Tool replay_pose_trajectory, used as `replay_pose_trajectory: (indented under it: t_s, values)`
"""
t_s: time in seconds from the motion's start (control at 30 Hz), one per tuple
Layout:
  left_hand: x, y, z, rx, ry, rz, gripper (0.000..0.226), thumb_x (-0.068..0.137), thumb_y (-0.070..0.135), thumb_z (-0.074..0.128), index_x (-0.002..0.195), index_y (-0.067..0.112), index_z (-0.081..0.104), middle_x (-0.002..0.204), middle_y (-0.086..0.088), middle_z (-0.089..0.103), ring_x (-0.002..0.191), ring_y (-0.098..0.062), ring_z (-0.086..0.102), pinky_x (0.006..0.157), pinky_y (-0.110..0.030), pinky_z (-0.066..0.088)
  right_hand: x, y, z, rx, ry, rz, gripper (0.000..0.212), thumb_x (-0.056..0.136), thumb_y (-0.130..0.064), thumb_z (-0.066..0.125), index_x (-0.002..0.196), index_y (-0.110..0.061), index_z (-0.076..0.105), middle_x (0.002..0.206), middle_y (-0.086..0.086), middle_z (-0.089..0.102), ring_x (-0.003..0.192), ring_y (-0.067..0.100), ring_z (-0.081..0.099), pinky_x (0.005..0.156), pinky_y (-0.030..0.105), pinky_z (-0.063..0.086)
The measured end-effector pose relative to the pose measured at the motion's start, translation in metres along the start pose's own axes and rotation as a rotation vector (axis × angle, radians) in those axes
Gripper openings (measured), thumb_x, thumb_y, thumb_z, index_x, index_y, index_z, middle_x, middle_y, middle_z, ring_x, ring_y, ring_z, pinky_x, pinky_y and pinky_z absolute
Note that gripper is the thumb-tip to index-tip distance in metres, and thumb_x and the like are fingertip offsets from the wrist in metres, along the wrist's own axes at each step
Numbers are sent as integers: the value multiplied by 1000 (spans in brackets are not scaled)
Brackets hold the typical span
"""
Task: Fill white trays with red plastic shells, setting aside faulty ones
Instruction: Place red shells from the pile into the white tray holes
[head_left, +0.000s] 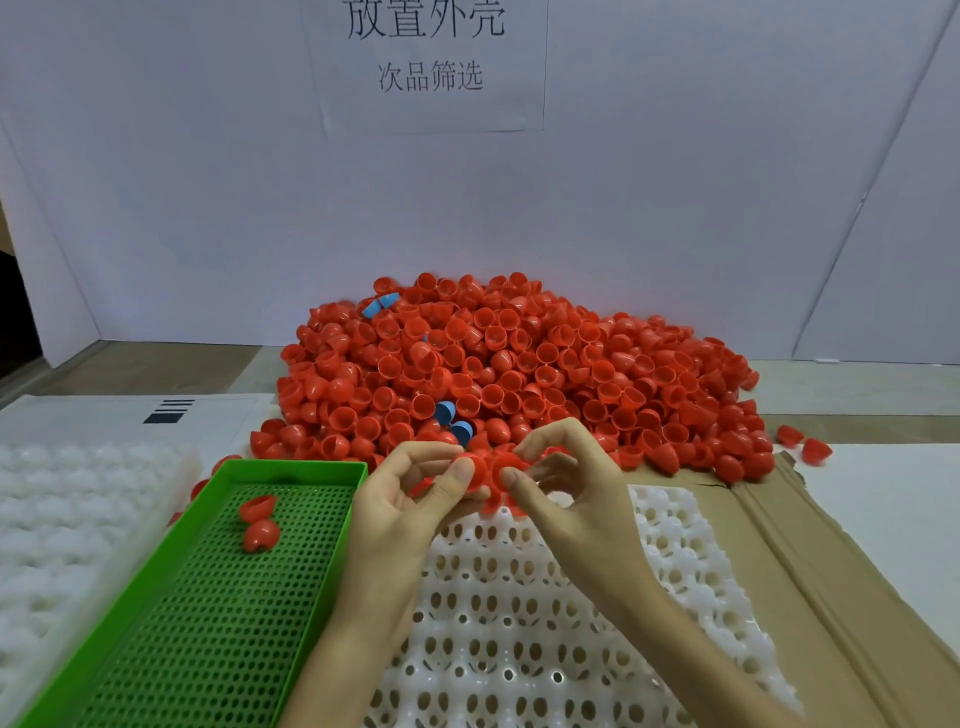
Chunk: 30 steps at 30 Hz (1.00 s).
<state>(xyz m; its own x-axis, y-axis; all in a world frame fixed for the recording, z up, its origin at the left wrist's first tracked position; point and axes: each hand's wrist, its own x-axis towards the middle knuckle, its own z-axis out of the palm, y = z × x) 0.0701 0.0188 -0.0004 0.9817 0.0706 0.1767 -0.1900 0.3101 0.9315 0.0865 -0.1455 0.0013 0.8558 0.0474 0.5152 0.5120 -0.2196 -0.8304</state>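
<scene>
Over the far edge of the white moulded plastic tray, pocked with round sockets, my left hand and right hand pinch glossy red half-dome plastic shells, thumbs pressed on the smooth curves. Beyond the tray lies the shell heap; left of it, a green perforated plastic bin holds two more.

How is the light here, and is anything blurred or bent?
Head view: light soft and even, no hard shadows or strong glare; the wide lens bends the wall edges; the white tray at far left looks blurred; the pile, green tray, left hand and right hand with their shells look sharp.
</scene>
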Motion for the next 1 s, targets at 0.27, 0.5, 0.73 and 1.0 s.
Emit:
replay_pose_trajectory:
  t_s: [0.27, 0.5, 0.73, 1.0]
  values:
    - [-4, 0, 2, 88, -137, 15, 26, 74, 23, 85, 95, 21, 69, 98, -4, 74, 95, -22, 74, 80, -28, 58, -1, 0, 1, -55, -82, -66, 18, 88, -15, 74, 106, -15, 73, 114, -13, 62, 99, 15, 67, 75, 22, 55]
    - [-8, 0, 7, 200, -177, 86, 18, 82, 10, 78, 94, 23, 72, 99, -2, 75, 95, -20, 74, 80, -24, 58, 2, 2, -5, -113, 55, -88, 19, 89, 0, 71, 97, -15, 76, 104, -13, 68, 96, 13, 68, 74, 24, 57]
    - [-3, -11, -5, 904, 58, 341, 20, 87, 25, 71, 100, 40, 65, 107, 27, 63, 110, 3, 58, 95, -24, 50, 19, 13, -34, -398, 116, 117, 14, 91, -10, 70, 89, -24, 70, 93, -13, 68, 85, -3, 62, 68, 10, 48]
    - [-1, -18, -6, 1351, -231, 152, 66, 86, 71, 51, 146, 53, 31, 162, 24, 15, 150, -2, 5, 124, -39, 5, 30, 24, -33, -919, -321, 170, 16, 91, -17, 63, 104, -19, 74, 103, -5, 66, 97, 14, 60, 83, 28, 49]
